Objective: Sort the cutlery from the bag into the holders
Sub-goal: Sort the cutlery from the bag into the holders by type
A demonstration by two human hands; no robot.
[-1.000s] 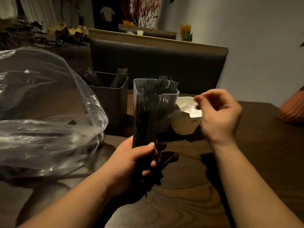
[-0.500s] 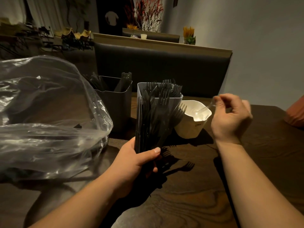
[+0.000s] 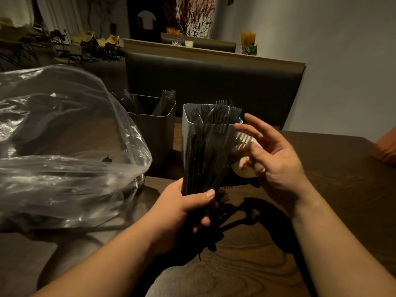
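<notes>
My left hand (image 3: 184, 209) grips a thick bundle of black plastic forks (image 3: 205, 159) by the handles, tines pointing up. Right behind the bundle stands a pale grey holder (image 3: 188, 118) with several black forks in it. My right hand (image 3: 272, 159) is open beside the bundle's tines, fingers spread and reaching toward them, holding nothing. A white cup-like holder (image 3: 244, 170) is mostly hidden behind that hand. Further left stands a dark grey holder (image 3: 156, 133) with black cutlery inside. The big clear plastic bag (image 3: 60, 146) lies at the left.
The dark wooden table (image 3: 334, 172) stretches to the right of my hands. A dark padded bench back (image 3: 214, 82) runs behind the holders. An orange object (image 3: 385, 146) sits at the table's right edge.
My right hand let go of a clear utensil at the white holder and swung back left, opening next to the fork bundle. The left hand kept its grip.
</notes>
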